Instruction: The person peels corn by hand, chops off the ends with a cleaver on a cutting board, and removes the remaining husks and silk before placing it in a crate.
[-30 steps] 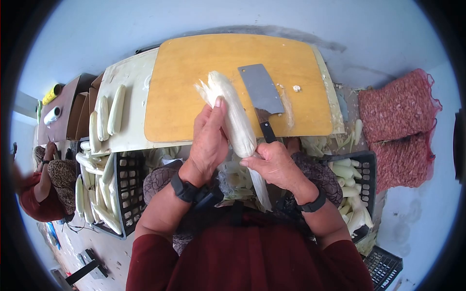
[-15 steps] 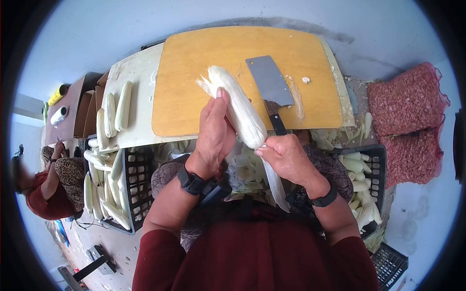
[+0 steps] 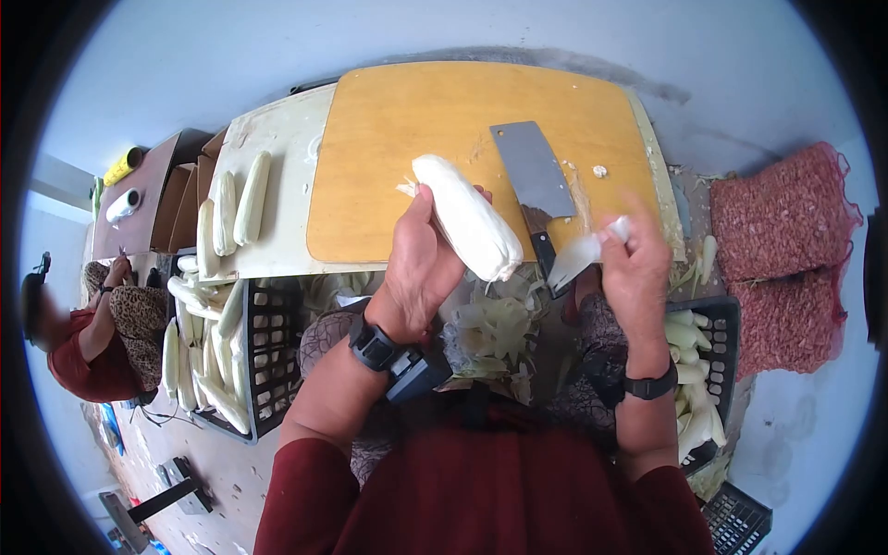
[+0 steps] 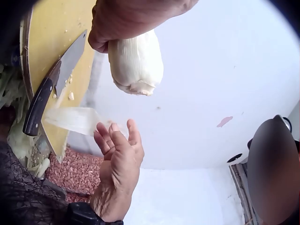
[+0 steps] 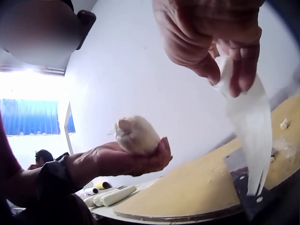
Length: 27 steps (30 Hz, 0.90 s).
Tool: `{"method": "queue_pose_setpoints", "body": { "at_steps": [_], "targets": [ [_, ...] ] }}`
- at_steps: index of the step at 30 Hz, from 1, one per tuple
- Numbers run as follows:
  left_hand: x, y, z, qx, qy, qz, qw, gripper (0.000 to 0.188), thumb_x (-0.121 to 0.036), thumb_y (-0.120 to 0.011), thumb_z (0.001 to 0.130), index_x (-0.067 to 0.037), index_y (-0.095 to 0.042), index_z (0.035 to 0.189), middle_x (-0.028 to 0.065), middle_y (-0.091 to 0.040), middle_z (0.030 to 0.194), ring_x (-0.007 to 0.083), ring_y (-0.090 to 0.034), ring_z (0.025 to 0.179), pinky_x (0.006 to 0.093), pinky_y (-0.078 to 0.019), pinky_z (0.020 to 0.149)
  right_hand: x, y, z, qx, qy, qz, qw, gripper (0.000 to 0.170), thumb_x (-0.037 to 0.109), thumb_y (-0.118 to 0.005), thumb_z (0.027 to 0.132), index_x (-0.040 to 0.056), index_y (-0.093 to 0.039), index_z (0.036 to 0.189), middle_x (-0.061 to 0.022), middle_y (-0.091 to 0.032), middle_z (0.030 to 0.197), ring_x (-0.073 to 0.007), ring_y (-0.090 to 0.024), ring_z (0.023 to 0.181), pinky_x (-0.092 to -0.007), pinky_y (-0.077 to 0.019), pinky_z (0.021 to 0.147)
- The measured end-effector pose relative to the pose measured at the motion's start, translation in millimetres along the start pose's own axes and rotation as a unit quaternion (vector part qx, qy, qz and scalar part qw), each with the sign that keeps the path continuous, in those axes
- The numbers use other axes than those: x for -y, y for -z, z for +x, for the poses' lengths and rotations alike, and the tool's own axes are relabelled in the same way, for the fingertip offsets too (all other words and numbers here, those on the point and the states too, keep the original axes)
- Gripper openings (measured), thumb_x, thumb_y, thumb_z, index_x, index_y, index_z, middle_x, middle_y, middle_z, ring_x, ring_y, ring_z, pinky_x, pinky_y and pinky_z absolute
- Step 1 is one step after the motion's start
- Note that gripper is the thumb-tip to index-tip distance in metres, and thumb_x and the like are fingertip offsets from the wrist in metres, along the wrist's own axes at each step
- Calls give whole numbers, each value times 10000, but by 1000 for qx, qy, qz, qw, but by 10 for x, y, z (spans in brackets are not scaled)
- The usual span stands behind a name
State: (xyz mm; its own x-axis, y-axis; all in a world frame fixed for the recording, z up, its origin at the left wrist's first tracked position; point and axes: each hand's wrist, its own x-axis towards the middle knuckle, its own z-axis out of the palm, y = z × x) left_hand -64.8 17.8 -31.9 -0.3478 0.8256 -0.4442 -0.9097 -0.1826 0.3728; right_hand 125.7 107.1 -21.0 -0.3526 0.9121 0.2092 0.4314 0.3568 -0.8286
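Observation:
My left hand [image 3: 423, 259] grips an ear of corn [image 3: 467, 217] wrapped in pale husk, held above the near edge of the yellow board. Its thumb lies along the upper left side, the fingers are under it, and the blunt end points toward my right. Right of it and apart, my right hand [image 3: 638, 273] pinches a thin, translucent husk leaf [image 5: 248, 126], which hangs from the fingertips in the right wrist view. A cleaver [image 3: 535, 171] with a black handle lies on the board [image 3: 407, 111], its handle over the near edge.
On the table's left part lie several ears [image 3: 252, 199]. A black crate [image 3: 270, 361] of ears stands at left, another crate [image 3: 726, 370] at right. Loose husks [image 3: 495, 328] lie below the board. Red mesh sacks [image 3: 777, 268] are at right; another person [image 3: 88, 338] sits far left.
My right hand has pulled a husk leaf off the ear's blunt end and moved up and right with it. The left hand still holds the ear, now a little lower.

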Motion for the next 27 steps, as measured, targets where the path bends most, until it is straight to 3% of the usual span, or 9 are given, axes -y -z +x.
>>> {"method": "queue_pose_setpoints", "body": {
  "at_steps": [1,3,7,9,14,17,22,25,27],
  "targets": [
    [6,15,12,0,-2,-1,1000,479,-372,-230,969,15,-369,1217,196,-508,1109,310,-503,1029,436,-412,923,15,30,45,1,2,1,1000,325,69,-574,807,19,-528,1125,-155,-624,906,-215,-612,697,-301,-486,621],
    [14,56,42,0,-16,-3,1000,474,-366,-219,971,7,-354,1230,195,-499,1121,317,-493,1045,452,-394,943,73,71,111,-113,160,-236,952,551,85,-608,786,36,-375,1283,-203,-506,1182,-242,-614,851,-317,-503,663],
    [21,25,31,-18,-16,-1,1000,472,-365,-206,972,2,-355,1229,191,-497,1122,319,-486,1052,457,-385,950,95,22,42,-73,116,-296,946,647,134,-654,764,35,-328,1313,-223,-346,1336,-275,-586,963,-330,-512,688],
    [30,29,31,-20,-25,-2,999,471,-367,-199,972,-4,-361,1225,184,-498,1122,317,-484,1055,458,-381,951,163,-52,-43,88,21,48,995,704,217,-702,738,36,-337,1312,-233,-423,1271,-275,-598,941,-332,-514,689],
    [109,103,51,-1,-34,11,999,476,-375,-193,971,-9,-358,1227,180,-497,1125,317,-478,1065,463,-367,961,215,-304,-260,258,79,95,958,754,269,-733,716,-1,-337,1297,-210,-564,1072,-234,-615,860,-306,-517,686],
    [154,101,5,-3,-26,24,999,479,-378,-190,971,-12,-347,1237,182,-492,1138,316,-472,1076,466,-358,969,218,-437,-343,261,8,172,950,753,268,-739,713,-28,-339,1278,-207,-577,1029,-230,-617,872,-306,-513,698],
    [186,106,-64,24,14,48,998,487,-376,-172,972,-9,-321,1256,189,-458,1195,304,-441,1124,454,-335,993,193,-505,-346,189,54,216,956,632,218,-725,720,-48,-412,1201,-187,-601,979,-181,-616,848,-291,-507,685],
    [125,113,-126,4,37,79,996,507,-394,-200,968,9,-347,1239,179,-534,1105,277,-526,1031,394,-422,908,163,-434,-292,168,2,237,957,504,153,-699,721,-58,-481,1123,-158,-622,916,-150,-615,813,-278,-504,669],
    [-124,262,-150,147,214,352,899,559,-456,-271,947,29,-484,1122,145,-612,947,224,-607,853,309,-485,750,128,-357,-242,148,-35,239,959,384,99,-665,720,-62,-536,1043,-135,-633,832,-136,-616,765,-262,-499,659]
  ]
}}
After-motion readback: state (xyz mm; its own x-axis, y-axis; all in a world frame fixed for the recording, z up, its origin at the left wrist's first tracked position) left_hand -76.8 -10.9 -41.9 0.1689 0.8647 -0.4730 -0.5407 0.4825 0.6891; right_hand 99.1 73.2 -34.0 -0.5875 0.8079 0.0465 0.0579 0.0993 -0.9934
